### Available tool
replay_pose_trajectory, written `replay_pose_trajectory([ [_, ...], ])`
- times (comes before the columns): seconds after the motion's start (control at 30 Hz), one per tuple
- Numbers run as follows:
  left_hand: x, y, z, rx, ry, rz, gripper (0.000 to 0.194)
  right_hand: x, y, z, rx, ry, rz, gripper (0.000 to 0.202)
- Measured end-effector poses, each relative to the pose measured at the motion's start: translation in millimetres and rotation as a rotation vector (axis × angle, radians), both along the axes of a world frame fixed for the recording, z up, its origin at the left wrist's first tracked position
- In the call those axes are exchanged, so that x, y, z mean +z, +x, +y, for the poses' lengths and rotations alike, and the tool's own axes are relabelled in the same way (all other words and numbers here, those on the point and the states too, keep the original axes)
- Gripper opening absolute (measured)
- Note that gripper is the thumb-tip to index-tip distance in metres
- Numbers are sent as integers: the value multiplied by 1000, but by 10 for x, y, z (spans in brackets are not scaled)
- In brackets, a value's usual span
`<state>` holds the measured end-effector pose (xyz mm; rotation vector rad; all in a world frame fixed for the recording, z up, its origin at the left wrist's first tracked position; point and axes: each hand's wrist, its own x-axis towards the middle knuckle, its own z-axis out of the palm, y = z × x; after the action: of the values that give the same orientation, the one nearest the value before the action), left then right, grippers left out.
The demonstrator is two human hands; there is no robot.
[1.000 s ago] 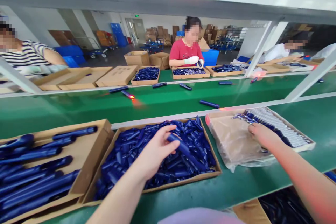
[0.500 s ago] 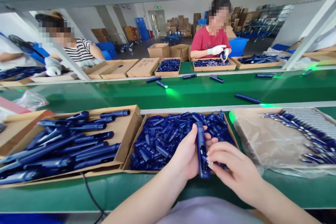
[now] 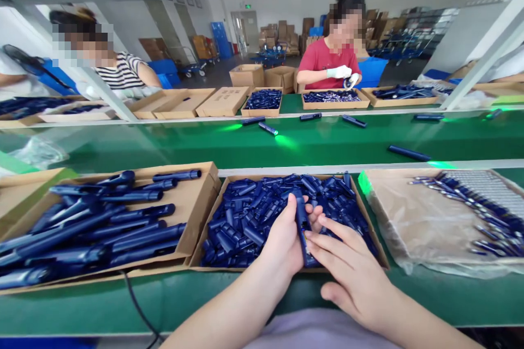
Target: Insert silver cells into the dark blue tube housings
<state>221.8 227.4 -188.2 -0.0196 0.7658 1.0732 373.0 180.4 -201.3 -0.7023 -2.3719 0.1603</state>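
Observation:
A dark blue tubular casing [image 3: 302, 217] with a long slot along its side lies tilted in my left hand [image 3: 280, 242]. The thumb and fingers of that hand are wrapped round it. My right hand [image 3: 354, 267] has its fingers stretched out, their tips touching the casing near the slot, and its thumb stands apart. What lies under those fingertips is mostly hidden. Both hands are above a cardboard tray [image 3: 198, 245] full of small blue plastic parts [image 3: 241, 221].
At left, a cardboard tray [image 3: 208, 185] holds long blue casings [image 3: 139, 237]. On the right, a plastic-lined tray [image 3: 413, 218] holds slim metallic-and-blue parts [image 3: 470, 202]. Several casings lie on a green conveyor belt [image 3: 196, 144], some shining green. Two co-workers [image 3: 327, 62] [image 3: 126, 73] sit beyond it.
My right hand has gone from a pinch at the slot to outstretched fingers against the casing. The casing has shifted slightly left with my left hand. The casings on the belt have moved right.

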Motion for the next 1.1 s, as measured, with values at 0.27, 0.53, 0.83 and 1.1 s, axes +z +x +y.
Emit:
replay_pose_trajectory([
  [0.27, 112, 31, 40, -160, 23, 147, 40, 53, 743, 314, -408, -175, -122, 41],
  [0.53, 111, 84, -20, -383, 11, 195, 42, -115, 2820, 682, -1423, -608, -739, 13],
  [0.83, 100, 164, -42, -292, -71, 200, 37, -31, 2095, 584, -1093, -565, -488, 24],
  [1.1, 25, 283, -92, -148, 46, 103, 38, 89, 266, 13, -316, -504, 210, 21],
])
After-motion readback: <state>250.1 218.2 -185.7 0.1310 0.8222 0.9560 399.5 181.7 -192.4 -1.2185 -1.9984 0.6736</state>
